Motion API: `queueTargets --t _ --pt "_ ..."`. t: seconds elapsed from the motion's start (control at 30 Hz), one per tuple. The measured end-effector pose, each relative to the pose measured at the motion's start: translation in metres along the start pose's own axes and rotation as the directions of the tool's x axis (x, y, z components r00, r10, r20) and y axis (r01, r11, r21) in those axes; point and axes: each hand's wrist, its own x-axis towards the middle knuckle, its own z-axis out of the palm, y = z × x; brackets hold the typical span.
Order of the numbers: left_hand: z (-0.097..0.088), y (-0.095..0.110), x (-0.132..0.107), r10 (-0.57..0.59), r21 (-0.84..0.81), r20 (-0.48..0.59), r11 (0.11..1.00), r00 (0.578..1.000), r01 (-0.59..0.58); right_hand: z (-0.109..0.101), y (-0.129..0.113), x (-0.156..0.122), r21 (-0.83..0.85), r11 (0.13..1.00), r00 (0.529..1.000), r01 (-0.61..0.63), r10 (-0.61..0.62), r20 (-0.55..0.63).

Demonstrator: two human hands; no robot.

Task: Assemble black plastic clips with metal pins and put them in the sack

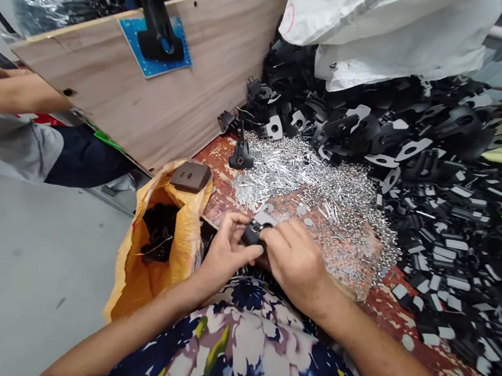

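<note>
Left hand (pixel 225 253) and right hand (pixel 294 262) pinch one black clip (pixel 251 233) at the worktop's near edge; orange bag (pixel 144 285) holds few, heaps (pixel 443 178) seemingly remain.

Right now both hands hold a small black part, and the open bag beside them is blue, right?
Only the colour is wrong: the head view shows the open bag is orange. The left hand and right hand do hold the small black part.

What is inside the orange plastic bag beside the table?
Inside the orange bag, a dark heap of black parts shows through the open mouth. The bag's wall covers everything lower down, so how full it is cannot be seen.
</note>
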Motion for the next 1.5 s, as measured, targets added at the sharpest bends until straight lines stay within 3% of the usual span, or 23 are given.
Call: queueTargets --t 0.07,0.13,0.27,0.37,0.47,0.57,0.63,0.73,0.9,1.03,1.13,1.23,1.33,1.43,1.5 --pt "-0.018 0.004 -0.008 0.102 0.265 -0.061 0.961 0.993 -0.082 0.003 0.004 -0.013 0.027 0.999 0.997 -0.037 0.035 0.076" --pt "-0.038 0.012 -0.014 0.129 0.450 -0.074 0.889 0.989 -0.082 0.003 0.014 -0.028 -0.096 0.989 0.978 -0.110 0.125 0.168" --pt "-0.061 0.015 -0.015 -0.005 0.470 -0.058 0.882 0.998 0.032 0.004 0.038 -0.057 -0.424 0.897 0.919 -0.125 0.265 0.291" --pt "-0.057 -0.007 -0.009 -0.013 0.463 -0.071 0.885 0.997 0.044 0.006 0.046 -0.070 -0.404 0.905 0.902 -0.133 0.280 0.329" --pt "-0.046 -0.031 0.000 0.029 0.493 -0.072 0.870 0.997 0.010 0.000 0.042 -0.077 -0.264 0.928 0.867 -0.264 0.348 0.356" --pt "-0.043 -0.042 0.004 0.048 0.504 -0.093 0.864 0.995 0.005 -0.020 0.032 -0.081 -0.086 0.954 0.904 -0.286 0.299 0.306" --pt "-0.043 -0.043 0.004 0.061 0.503 -0.117 0.864 0.991 0.006 -0.032 0.024 -0.084 -0.008 0.970 0.952 -0.245 0.242 0.188" --pt "-0.045 -0.044 0.004 0.077 0.499 -0.131 0.867 0.988 -0.001 -0.033 0.015 -0.086 0.023 0.978 0.977 -0.207 0.206 0.061" --pt "-0.044 -0.043 0.005 0.101 0.514 -0.119 0.858 0.988 -0.026 -0.014 0.014 -0.088 -0.076 0.987 0.965 -0.145 0.158 0.209" --pt "-0.045 -0.043 0.005 0.094 0.524 -0.121 0.852 0.988 -0.017 -0.016 0.015 -0.092 -0.025 0.981 0.974 -0.195 0.196 0.116" --pt "-0.044 -0.043 0.004 0.084 0.521 -0.140 0.854 0.987 0.001 -0.013 0.013 -0.094 -0.042 0.979 0.960 -0.200 0.205 0.191" --pt "-0.040 -0.037 0.006 0.078 0.511 -0.124 0.860 0.989 -0.004 -0.007 0.012 -0.090 -0.008 0.966 0.920 -0.257 0.247 0.306" --pt "-0.043 -0.022 0.007 0.088 0.499 -0.073 0.866 0.993 -0.040 -0.002 0.015 -0.083 0.035 0.944 0.890 -0.328 0.297 0.346" --pt "-0.070 0.001 0.003 0.064 0.568 -0.070 0.823 0.995 -0.013 0.009 0.021 -0.081 -0.074 0.945 0.908 -0.319 0.327 0.262" --pt "-0.102 0.018 -0.002 0.103 0.698 -0.111 0.716 0.988 0.004 0.017 0.026 -0.083 -0.144 0.943 0.924 -0.301 0.326 0.198"
